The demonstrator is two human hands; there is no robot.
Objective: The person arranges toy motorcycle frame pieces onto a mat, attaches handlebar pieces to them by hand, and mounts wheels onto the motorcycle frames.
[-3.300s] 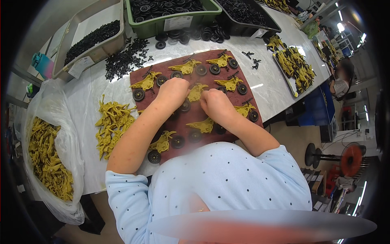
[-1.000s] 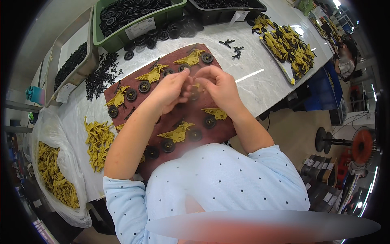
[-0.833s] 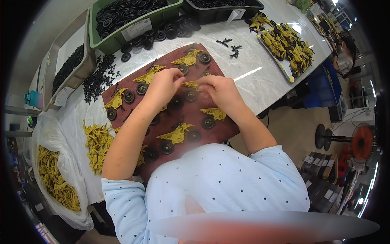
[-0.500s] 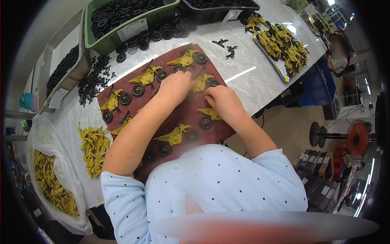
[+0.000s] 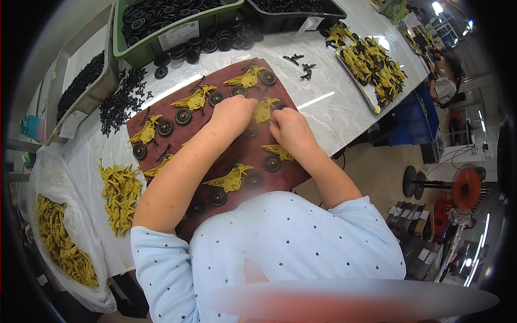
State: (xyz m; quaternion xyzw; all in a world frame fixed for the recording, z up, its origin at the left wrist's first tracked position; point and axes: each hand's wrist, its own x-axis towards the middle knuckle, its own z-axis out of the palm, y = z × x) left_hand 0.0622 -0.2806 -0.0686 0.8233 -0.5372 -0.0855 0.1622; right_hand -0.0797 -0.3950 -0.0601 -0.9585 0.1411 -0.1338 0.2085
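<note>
Head view: you're bringing both hands down onto the yellow bike body point(image 5: 265, 109) mid-mat, after lifting a part up between them a sec ago. So the piece is now seated on the dark red mat point(image 5: 280, 89), w/ hands pressing. Left hand point(image 5: 232, 114) is curling over its left end, fingers bunched; right hand point(image 5: 290, 128) is pinching its lower edge, fingertips together. Black wheels point(image 5: 183, 116) are lying beside finished bikes; green bin point(image 5: 161, 40) is sitting behind.
</note>
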